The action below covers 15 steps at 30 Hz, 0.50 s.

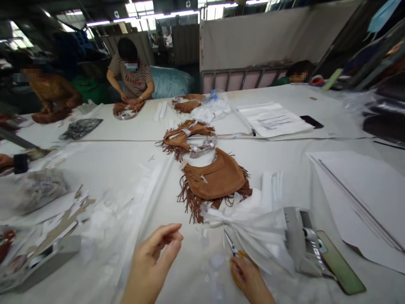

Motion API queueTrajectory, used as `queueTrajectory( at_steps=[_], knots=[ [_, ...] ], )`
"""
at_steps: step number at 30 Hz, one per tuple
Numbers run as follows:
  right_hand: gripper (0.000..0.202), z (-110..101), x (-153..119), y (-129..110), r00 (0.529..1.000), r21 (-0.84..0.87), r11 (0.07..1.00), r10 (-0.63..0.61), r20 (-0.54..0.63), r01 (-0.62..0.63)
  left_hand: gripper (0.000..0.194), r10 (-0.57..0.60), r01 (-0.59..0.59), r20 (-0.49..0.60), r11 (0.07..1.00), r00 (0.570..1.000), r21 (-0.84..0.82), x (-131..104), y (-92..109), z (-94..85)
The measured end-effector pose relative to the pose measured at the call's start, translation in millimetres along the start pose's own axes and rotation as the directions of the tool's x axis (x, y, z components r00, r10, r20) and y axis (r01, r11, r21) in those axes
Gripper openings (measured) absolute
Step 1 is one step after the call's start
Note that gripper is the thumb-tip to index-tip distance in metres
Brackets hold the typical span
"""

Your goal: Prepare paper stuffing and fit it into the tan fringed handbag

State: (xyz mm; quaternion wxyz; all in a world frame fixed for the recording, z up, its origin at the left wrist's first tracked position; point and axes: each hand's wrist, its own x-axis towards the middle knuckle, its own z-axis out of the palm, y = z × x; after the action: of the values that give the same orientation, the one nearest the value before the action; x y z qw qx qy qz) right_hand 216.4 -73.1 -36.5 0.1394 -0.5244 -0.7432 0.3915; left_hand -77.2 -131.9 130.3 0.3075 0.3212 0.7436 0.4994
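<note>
My right hand [248, 278] grips the yellow handles of a pair of scissors [233, 247], whose metal blades point away from me over the table. My left hand [155, 257] hovers to the left with loosely curved fingers, a gap between thumb and forefinger, and nothing visible in it. Beyond both hands lies a brown fringed bag [218, 177], its fringe spread toward me. Touching its near right edge is crumpled white wrapping sheet [253, 223]. Farther back is another brown fringed bag [180, 137] with a ring-like handle in clear wrap.
At right, a grey tape dispenser [303, 240] stands beside a green phone [343, 266] and large white sheets [363, 198]. A grey box [53, 261] and paper scraps are at left. Across the table [120, 156], a person in a striped shirt [133, 76] handles another fringed bag.
</note>
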Motion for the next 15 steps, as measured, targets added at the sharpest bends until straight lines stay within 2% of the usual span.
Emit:
queueTrajectory(
  at_steps=[3, 5, 6, 8, 10, 12, 15],
  knots=[
    [0.037, -2.6, 24.3, -8.2, 0.986, -0.206, 0.974, -0.067, 0.153, 0.098, 0.052, -0.175, 0.169, 0.095, 0.983, 0.980, 0.077, 20.1, -35.7, 44.6],
    [0.037, -3.2, 35.6, -13.4, 0.979, -0.232, 0.966, -0.074, 0.192, 0.119, 0.057, -0.224, 0.208, 0.092, 0.966, 0.970, 0.153, 31.9, -67.0, 74.0],
    [0.037, -2.6, 39.8, -15.7, 0.976, -0.230, 0.966, -0.074, 0.204, 0.122, 0.058, -0.214, 0.192, 0.104, 0.964, 0.971, 0.186, 36.6, -80.8, 87.0],
    [0.038, 0.8, 45.4, -20.3, 0.971, -0.243, 0.961, -0.074, 0.229, 0.130, 0.065, -0.142, 0.074, 0.194, 0.944, 0.971, 0.320, 43.9, -100.9, 107.9],
    [0.041, 7.5, 49.0, -25.4, 0.968, -0.262, 0.956, -0.065, 0.243, 0.130, 0.073, -0.113, -0.064, 0.315, 0.864, 0.942, 0.500, 49.1, -111.5, 121.9],
    [0.043, 15.9, 51.6, -30.7, 0.968, -0.276, 0.954, -0.050, 0.245, 0.119, 0.069, -0.149, -0.129, 0.381, 0.779, 0.912, 0.614, 53.2, -117.1, 129.4],
    [0.031, 26.1, 54.8, -35.2, 0.973, -0.263, 0.961, -0.022, 0.230, 0.084, 0.034, -0.190, -0.126, 0.410, 0.765, 0.892, 0.631, 58.6, -125.3, 130.2]
  ],
)
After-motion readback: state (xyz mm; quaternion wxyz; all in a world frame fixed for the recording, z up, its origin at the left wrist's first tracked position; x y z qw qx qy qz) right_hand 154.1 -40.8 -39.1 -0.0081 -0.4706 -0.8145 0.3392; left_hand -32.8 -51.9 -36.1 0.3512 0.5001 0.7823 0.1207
